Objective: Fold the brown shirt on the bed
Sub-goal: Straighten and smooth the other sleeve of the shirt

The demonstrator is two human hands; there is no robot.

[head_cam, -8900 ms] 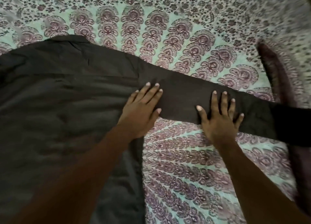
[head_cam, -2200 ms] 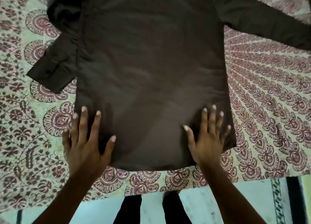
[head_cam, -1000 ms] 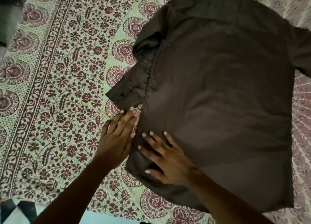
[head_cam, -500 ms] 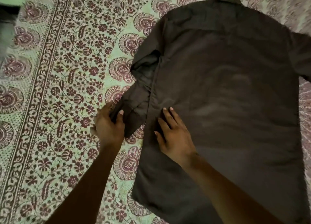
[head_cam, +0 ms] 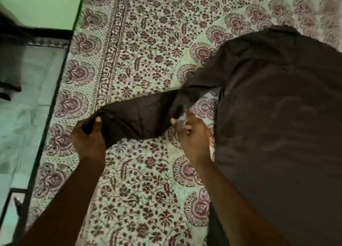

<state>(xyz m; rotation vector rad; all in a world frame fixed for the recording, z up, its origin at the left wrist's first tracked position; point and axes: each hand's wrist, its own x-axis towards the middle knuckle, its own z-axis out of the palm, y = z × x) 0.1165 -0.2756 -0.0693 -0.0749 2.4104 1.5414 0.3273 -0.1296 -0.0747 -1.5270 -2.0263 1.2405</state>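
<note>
On the floral-printed bedsheet point(head_cam: 148, 171), left hand point(head_cam: 88, 140) grips and right hand point(head_cam: 192, 142) pinches the dark brown cloth shirt point(head_cam: 277, 116) by its long sleeve point(head_cam: 140, 114); recommend drawing it taut before folding.

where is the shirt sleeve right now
In the head view the sleeve stretches left from the brown shirt over the bedsheet; the left hand grips its cuff end, the right hand pinches it nearer the shirt.
</note>
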